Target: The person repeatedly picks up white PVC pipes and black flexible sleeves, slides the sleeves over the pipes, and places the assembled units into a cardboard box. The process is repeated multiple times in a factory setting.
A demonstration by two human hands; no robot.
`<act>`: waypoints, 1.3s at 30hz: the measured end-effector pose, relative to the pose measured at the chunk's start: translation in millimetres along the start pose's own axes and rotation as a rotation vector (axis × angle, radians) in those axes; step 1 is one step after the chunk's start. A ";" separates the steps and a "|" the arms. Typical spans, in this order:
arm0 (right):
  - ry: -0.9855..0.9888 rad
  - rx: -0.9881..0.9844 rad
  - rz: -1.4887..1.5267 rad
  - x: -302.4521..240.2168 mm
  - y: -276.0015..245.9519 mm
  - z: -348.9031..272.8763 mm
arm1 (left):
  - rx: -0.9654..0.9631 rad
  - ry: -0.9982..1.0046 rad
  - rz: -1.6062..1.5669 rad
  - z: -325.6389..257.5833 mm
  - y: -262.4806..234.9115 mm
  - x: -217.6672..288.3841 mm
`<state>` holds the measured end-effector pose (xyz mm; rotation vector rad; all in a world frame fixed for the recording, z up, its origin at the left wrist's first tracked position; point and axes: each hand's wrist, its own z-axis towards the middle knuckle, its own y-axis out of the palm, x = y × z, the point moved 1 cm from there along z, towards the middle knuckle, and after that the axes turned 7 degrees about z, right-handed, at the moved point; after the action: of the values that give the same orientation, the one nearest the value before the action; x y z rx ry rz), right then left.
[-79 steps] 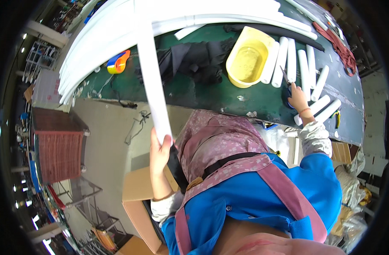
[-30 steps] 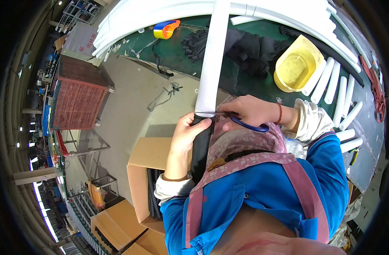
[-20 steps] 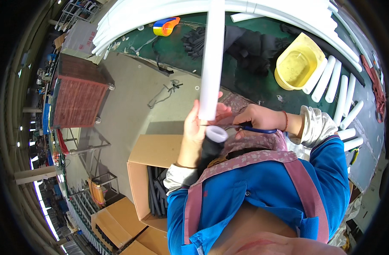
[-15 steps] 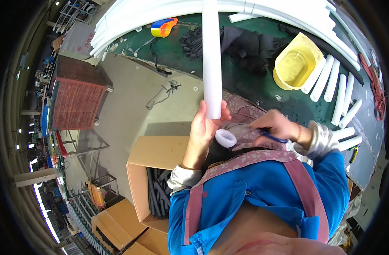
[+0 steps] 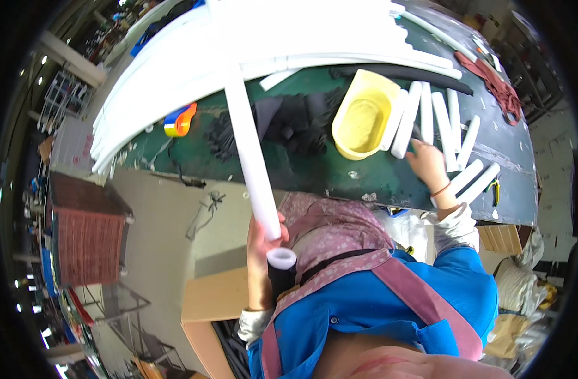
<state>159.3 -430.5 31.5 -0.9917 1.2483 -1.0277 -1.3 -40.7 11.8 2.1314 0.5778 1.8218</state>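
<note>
My left hand (image 5: 261,265) grips long white tube (image 5: 248,136) – right hand (image 5: 428,165), fingers spread on short tubes (image 5: 456,123) at two o'clock – long tube's far end may sweep yellow tub (image 5: 363,115) off counter (image 5: 314,167).

dark green workbench (image 5: 314,177) over pale concrete floor (image 5: 169,221); red wire crate (image 5: 86,243) and cardboard boxes (image 5: 216,294) nearby.
</note>
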 end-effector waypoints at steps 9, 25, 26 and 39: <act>-0.437 -0.642 1.734 -227.2 20.3 -26.2 | -0.115 -0.133 0.273 -12.4 49.0 27.0; 0.394 0.542 0.475 147.7 69.6 21.6 | -0.023 0.004 0.197 -21.2 -13.8 55.5; 0.428 0.460 0.299 127.6 51.6 20.9 | 0.096 0.074 0.226 -19.2 -17.2 59.7; -0.916 -0.885 1.645 -303.8 27.2 -66.5 | 0.042 0.677 0.492 -2.0 53.9 130.4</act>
<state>82.2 -131.4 76.5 -0.5271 1.1406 1.2131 19.5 -27.1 150.7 1.7415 0.2192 2.8547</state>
